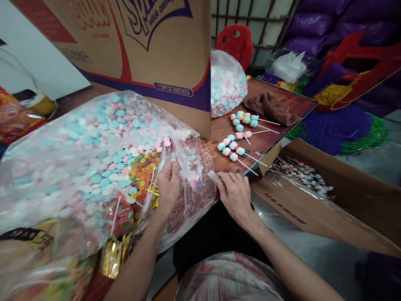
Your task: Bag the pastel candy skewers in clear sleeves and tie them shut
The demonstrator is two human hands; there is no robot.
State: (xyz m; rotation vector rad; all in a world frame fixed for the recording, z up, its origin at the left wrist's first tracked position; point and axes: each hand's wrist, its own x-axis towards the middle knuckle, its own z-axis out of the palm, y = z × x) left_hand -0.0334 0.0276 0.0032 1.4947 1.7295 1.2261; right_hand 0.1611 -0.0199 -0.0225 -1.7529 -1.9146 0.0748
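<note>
My left hand (pixel 169 184) is closed at the edge of a large clear plastic bag (pixel 188 146). What its fingers hold is hidden; pink candies (pixel 167 142) show just above them. Inside the bag lie pink, blue and white marshmallow candies (pixel 114 169) and a heap of orange, yellow and green ring candies (pixel 144 171). Between thumb and fingers of my right hand (pixel 234 194) is a small pale strip (pixel 214 176), seemingly plastic, over the table's front edge. Several finished candy sticks (pixel 233 146) rest on the table beyond that hand.
A tall cardboard box (pixel 147 75) stands behind the bag. Another bag of candies (pixel 227 88) and a brown cloth (pixel 269 108) lie farther back. At right, an open carton (pixel 288 200) holds many candy sticks. Gold ties (pixel 114 255) sit at lower left.
</note>
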